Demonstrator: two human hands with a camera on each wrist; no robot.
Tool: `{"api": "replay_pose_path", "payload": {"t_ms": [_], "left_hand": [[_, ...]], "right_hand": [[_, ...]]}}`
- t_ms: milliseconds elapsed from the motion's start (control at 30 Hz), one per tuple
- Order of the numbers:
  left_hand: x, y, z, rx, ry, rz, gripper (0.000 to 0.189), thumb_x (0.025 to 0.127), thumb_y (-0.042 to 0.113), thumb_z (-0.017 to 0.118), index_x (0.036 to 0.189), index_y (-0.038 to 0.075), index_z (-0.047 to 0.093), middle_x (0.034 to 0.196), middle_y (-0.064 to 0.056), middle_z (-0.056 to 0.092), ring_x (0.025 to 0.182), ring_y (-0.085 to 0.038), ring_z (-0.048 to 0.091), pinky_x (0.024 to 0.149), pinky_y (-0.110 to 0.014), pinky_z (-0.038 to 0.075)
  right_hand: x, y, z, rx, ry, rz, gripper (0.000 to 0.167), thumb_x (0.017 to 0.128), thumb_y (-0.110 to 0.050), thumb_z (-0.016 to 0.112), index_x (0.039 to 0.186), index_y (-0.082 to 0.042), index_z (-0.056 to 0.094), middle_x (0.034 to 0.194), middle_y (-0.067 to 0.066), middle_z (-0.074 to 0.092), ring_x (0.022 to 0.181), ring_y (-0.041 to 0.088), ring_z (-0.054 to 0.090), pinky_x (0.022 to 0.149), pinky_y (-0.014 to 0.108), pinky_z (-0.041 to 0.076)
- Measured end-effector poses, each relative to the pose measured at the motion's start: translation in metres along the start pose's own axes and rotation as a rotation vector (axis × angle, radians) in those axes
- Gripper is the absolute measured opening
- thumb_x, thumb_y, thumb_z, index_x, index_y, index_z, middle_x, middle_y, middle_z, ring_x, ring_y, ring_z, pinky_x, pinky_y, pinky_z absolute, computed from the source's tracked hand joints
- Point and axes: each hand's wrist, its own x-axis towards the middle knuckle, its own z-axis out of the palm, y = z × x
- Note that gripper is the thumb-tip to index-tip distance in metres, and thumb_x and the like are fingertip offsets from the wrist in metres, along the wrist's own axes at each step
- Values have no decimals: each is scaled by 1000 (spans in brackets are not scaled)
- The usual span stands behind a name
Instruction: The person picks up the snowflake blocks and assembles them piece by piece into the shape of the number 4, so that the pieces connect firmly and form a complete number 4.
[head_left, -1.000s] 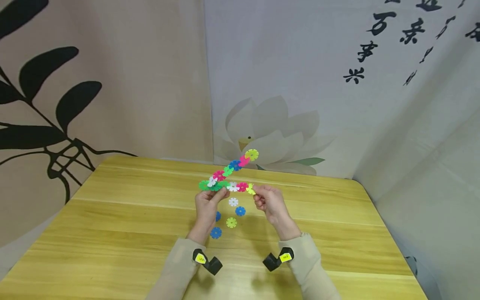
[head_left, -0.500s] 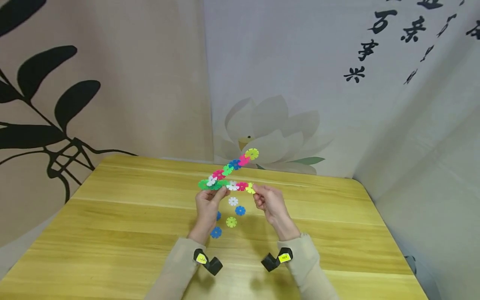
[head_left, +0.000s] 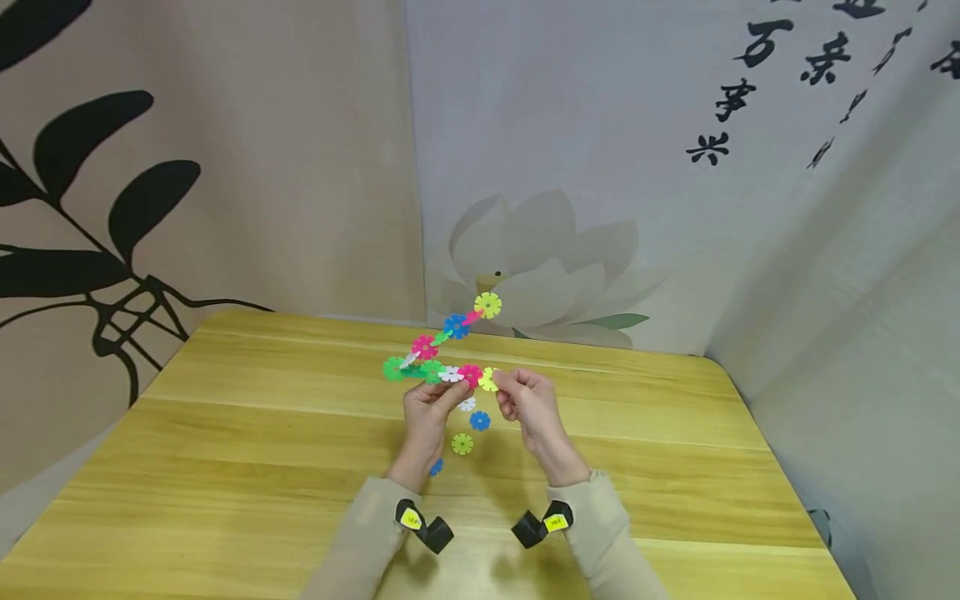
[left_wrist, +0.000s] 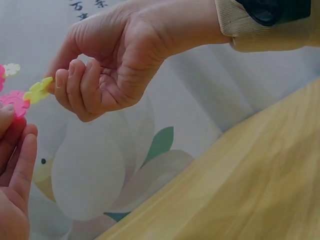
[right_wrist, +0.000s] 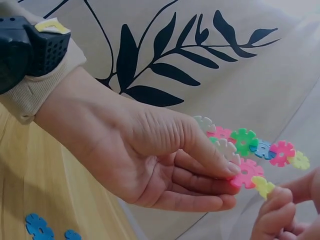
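Note:
Held up above the table is a chain of interlocking snowflake discs (head_left: 431,372) in green, white, pink, blue and yellow, bent into a narrow V. My left hand (head_left: 429,417) pinches it at a pink snowflake disc (right_wrist: 247,173) near the end of the lower arm. Between thumb and fingers of my right hand (head_left: 534,407) is the yellow snowflake disc (left_wrist: 38,91) at that end, joined to the pink one. The upper arm rises to another yellow disc (head_left: 487,305) at its tip, which no hand touches.
Loose discs lie on the wooden table (head_left: 262,467) beneath the hands: a white one (head_left: 468,404), a blue one (head_left: 480,421), a yellow-green one (head_left: 462,443) and a blue one (head_left: 437,467) partly hidden by the left wrist. A printed curtain (head_left: 570,167) hangs behind the table.
My left hand has shifted its grip along the chain, from the green discs to the pink one near the end. The chain and right hand have moved slightly left, and the chain has turned.

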Motion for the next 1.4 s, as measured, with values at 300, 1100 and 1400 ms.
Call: {"api": "replay_pose_path", "payload": {"t_ms": [300,1100,1400], "left_hand": [[0,5,-4,70,-56,48,33,83,-11,61,74,19,71,72,3,70,67,-10,68,74,-25,57],[-5,1,-10,147,-80,149,17,80,-10,64,80,-25,56,68,3,69,62,-9,66,66,-24,58],[3,6,-13,147,-14,61,11,81,-9,64,85,-19,61,70,3,69,65,-10,67,69,-25,58]], "right_hand": [[-3,0,1,64,-76,64,26,91,-6,56,65,-7,55,53,-4,48,44,4,38,39,12,29],[-7,1,8,92,-90,164,29,92,-6,53,63,-9,51,51,-5,44,42,2,34,38,12,24],[7,7,-4,9,-173,129,30,98,-22,50,74,-5,58,58,-3,48,47,5,39,42,14,30]]}}
